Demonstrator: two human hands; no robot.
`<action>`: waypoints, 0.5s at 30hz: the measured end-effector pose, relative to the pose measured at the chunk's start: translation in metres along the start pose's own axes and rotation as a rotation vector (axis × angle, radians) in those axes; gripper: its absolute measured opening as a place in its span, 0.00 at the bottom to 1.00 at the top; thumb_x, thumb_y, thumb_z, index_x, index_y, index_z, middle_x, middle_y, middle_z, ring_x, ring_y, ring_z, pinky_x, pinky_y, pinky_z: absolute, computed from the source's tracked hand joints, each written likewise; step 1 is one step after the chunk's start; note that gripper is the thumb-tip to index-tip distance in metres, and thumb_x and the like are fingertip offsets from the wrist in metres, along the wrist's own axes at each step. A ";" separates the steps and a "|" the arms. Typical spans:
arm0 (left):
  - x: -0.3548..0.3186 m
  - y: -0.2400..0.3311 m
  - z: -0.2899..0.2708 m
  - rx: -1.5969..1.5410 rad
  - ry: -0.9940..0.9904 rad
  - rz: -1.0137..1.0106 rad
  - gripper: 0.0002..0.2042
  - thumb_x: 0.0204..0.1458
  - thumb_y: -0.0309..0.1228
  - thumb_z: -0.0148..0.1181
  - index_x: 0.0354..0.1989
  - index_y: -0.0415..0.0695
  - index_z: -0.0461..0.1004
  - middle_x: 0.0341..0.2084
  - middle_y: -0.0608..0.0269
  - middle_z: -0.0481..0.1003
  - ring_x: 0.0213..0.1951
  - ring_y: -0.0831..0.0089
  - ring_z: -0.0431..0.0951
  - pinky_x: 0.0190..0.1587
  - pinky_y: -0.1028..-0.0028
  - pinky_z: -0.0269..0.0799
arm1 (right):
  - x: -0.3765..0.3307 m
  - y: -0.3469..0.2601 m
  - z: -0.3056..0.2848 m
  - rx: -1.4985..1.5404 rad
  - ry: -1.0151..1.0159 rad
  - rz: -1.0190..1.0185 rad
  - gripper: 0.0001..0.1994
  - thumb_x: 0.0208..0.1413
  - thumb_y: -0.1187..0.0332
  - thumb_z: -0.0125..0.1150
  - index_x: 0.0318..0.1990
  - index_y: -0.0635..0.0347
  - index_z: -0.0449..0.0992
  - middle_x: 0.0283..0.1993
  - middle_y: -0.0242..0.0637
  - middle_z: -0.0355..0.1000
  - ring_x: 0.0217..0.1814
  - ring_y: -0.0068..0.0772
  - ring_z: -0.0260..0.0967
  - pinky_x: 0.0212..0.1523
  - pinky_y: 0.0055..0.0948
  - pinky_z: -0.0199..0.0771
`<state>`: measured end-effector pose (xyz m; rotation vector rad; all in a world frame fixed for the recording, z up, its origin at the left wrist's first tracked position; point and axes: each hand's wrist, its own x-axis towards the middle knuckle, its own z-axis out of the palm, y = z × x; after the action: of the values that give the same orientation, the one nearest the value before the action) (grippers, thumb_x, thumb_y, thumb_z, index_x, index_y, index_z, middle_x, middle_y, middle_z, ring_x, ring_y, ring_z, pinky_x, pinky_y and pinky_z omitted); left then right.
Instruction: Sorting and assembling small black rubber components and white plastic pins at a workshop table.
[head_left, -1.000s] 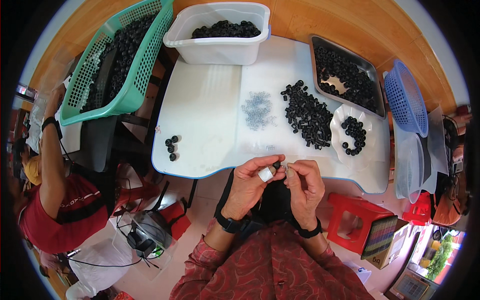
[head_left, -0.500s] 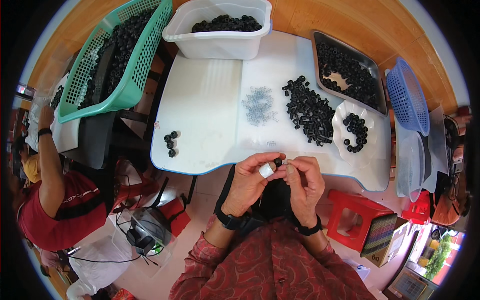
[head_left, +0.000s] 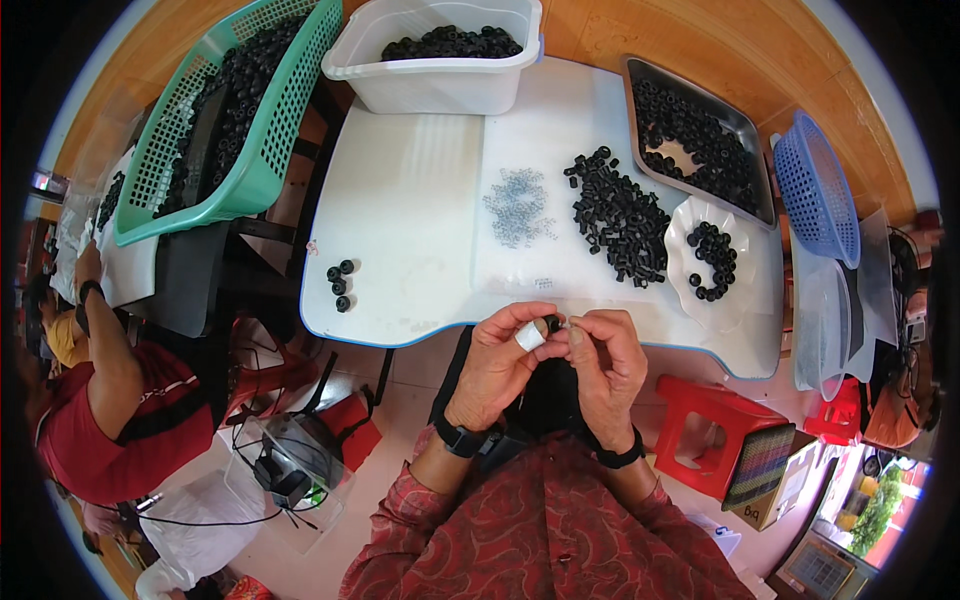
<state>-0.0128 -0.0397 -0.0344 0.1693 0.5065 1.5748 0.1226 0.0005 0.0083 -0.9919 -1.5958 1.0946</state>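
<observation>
Just off the near edge of the white table (head_left: 400, 215), both my hands meet at a small round black part (head_left: 554, 324). My left hand (head_left: 490, 375) pinches this part between thumb and fingers; white tape wraps one of its fingers. My right hand (head_left: 608, 375) has thumb and forefinger pressed together right beside the part, and what they hold is too small to make out. Beyond my hands lie a pile of small clear-grey pieces (head_left: 518, 208) and a heap of black cylindrical pieces (head_left: 620, 220). Several round black parts (head_left: 341, 286) rest at the table's left.
A scalloped white dish (head_left: 690, 290) and a metal tray (head_left: 632, 100) hold black parts at the right. A white tub (head_left: 435, 88) stands at the back, a green basket (head_left: 270, 150) at the left. A co-worker in a red shirt (head_left: 150, 440) sits left; a red stool (head_left: 690, 400) stands right.
My hands stay together in nearly the same place, and the black part between them looks slightly turned. The co-worker's hand at the left has moved a little lower.
</observation>
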 end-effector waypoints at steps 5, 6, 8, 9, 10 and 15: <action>-0.001 -0.001 -0.004 -0.017 -0.020 0.002 0.12 0.60 0.22 0.60 0.51 0.36 0.76 0.43 0.55 0.79 0.47 0.68 0.80 0.49 0.69 0.83 | 0.000 0.001 0.001 -0.009 -0.001 0.003 0.05 0.60 0.79 0.63 0.43 0.67 0.78 0.42 0.39 0.71 0.38 0.25 0.76 0.37 0.21 0.76; -0.001 -0.001 -0.004 -0.018 -0.020 0.001 0.12 0.60 0.22 0.60 0.51 0.36 0.76 0.43 0.55 0.79 0.47 0.68 0.80 0.49 0.69 0.83 | 0.000 0.000 0.001 -0.010 -0.001 0.003 0.05 0.60 0.79 0.63 0.43 0.67 0.78 0.42 0.39 0.71 0.38 0.25 0.76 0.37 0.21 0.76; -0.001 0.000 -0.003 -0.021 -0.020 0.008 0.12 0.59 0.21 0.60 0.51 0.36 0.77 0.42 0.57 0.79 0.47 0.69 0.80 0.49 0.69 0.83 | -0.001 -0.003 0.004 0.053 0.002 0.029 0.06 0.60 0.79 0.63 0.43 0.67 0.78 0.43 0.39 0.71 0.38 0.25 0.76 0.37 0.21 0.76; -0.001 0.000 -0.004 -0.021 -0.018 0.009 0.12 0.59 0.21 0.60 0.51 0.36 0.77 0.42 0.57 0.79 0.47 0.69 0.80 0.49 0.69 0.83 | 0.000 -0.003 0.004 0.054 0.001 0.030 0.06 0.60 0.79 0.63 0.43 0.67 0.78 0.43 0.39 0.71 0.38 0.25 0.76 0.37 0.21 0.76; -0.002 0.000 -0.004 -0.010 -0.011 0.020 0.12 0.61 0.21 0.59 0.51 0.35 0.76 0.42 0.58 0.79 0.46 0.69 0.80 0.49 0.69 0.83 | 0.001 -0.003 0.005 0.025 -0.007 0.006 0.06 0.60 0.79 0.63 0.43 0.67 0.78 0.42 0.39 0.71 0.38 0.24 0.76 0.37 0.21 0.76; -0.002 0.001 -0.002 0.042 -0.001 0.038 0.11 0.61 0.21 0.58 0.51 0.35 0.77 0.43 0.58 0.79 0.46 0.70 0.80 0.50 0.70 0.82 | 0.003 -0.001 0.000 -0.104 -0.047 -0.067 0.06 0.59 0.79 0.65 0.43 0.65 0.79 0.41 0.37 0.72 0.37 0.24 0.76 0.36 0.21 0.74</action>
<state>-0.0147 -0.0424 -0.0357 0.2129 0.5385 1.6021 0.1215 0.0027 0.0097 -0.9798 -1.7265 1.0039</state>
